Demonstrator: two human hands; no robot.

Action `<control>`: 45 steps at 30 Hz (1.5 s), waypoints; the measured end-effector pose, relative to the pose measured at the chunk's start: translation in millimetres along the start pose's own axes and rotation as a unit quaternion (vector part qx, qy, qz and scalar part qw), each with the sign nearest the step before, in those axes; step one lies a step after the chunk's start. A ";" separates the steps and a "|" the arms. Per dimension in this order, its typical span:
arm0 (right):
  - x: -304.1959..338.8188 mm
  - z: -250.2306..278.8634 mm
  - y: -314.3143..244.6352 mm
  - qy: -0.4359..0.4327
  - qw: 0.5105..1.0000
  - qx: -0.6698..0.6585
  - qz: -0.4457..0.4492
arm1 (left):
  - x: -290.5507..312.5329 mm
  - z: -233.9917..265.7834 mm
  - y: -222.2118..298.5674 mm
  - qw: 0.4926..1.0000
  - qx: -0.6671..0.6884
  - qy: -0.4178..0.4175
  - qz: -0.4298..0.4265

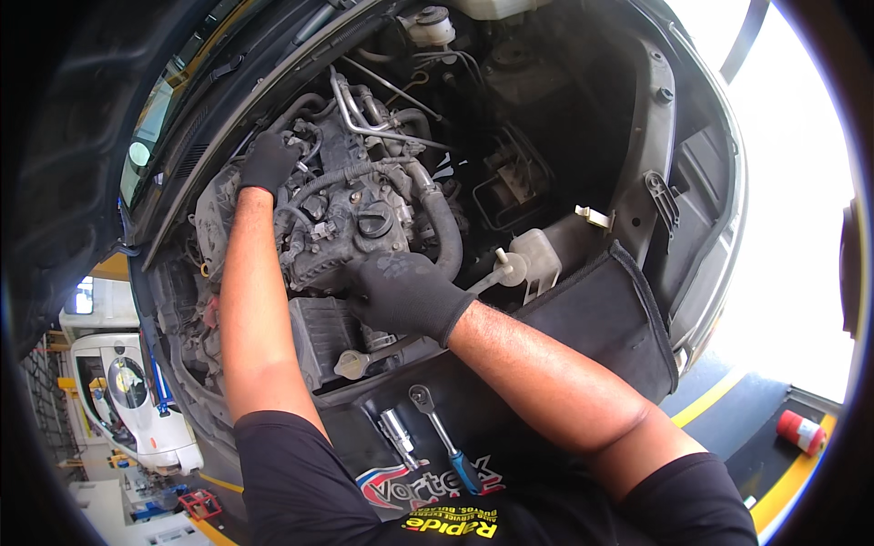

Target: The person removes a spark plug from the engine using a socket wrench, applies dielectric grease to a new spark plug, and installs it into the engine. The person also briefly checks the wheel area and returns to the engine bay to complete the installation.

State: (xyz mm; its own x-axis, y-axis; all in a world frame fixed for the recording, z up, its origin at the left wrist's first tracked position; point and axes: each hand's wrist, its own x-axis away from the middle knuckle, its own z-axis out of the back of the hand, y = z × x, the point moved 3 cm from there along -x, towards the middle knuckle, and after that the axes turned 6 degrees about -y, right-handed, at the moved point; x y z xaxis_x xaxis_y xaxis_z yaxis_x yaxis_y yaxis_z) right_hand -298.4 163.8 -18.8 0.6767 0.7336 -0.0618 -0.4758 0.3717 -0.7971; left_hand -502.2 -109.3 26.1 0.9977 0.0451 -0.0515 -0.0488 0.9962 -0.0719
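Observation:
My left hand [269, 162], in a black glove, reaches to the far left part of the engine [341, 205]. Its fingers are curled in among hoses and wiring there, and what they grip is hidden. Closer to me, my right hand [401, 289], also gloved in black, rests low against the engine's near edge, just below the black oil filler cap [375, 219]. Its fingers bend down out of sight, so their hold cannot be made out. A ribbed black box [320, 338] sits beside the right hand, and a thick radiator hose [442, 227] curves past it.
On the dark fender cover [564, 364] at the front lie a ratchet [442, 432] with a blue-black handle and a chrome socket [398, 432]. A translucent reservoir [535, 259] stands to the right. A white vehicle [137, 400] and a red cylinder [801, 432] are beyond the car.

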 end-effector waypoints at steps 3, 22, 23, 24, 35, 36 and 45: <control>-1.8 0.3 0.5 -0.008 1.000 -0.022 0.008 | -1.5 -12.2 -6.0 0.995 -0.064 -0.006 0.082; 0.2 6.4 -4.2 -0.043 0.998 -0.034 0.001 | 40.6 181.4 -61.5 0.966 0.227 0.113 0.058; 0.2 6.8 -4.3 -0.042 0.998 -0.035 -0.001 | 49.3 186.2 -72.8 0.937 0.327 0.102 0.067; 0.3 7.4 -4.8 -0.042 0.998 -0.037 -0.003 | 53.7 190.3 -83.4 0.917 0.376 0.106 0.083; 1.3 9.6 -10.0 -0.039 0.997 -0.056 0.028 | 73.4 165.1 -77.6 0.884 0.452 0.112 0.037; 1.1 9.7 -10.5 -0.031 0.997 -0.056 0.033 | 68.9 158.2 -65.0 0.894 0.429 0.126 0.020; -1.4 5.7 -6.4 -0.019 0.999 -0.046 0.012 | 41.0 108.1 -16.0 0.978 0.096 0.163 -0.082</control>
State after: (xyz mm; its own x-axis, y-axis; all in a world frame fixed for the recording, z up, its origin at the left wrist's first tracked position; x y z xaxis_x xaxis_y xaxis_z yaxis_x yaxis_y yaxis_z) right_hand -299.5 163.7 -10.2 0.6427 0.7637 -0.0603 -0.4371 0.3009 -0.8476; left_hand -455.3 -115.4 132.9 0.9211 -0.1116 -0.3730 0.1518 0.9852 0.0800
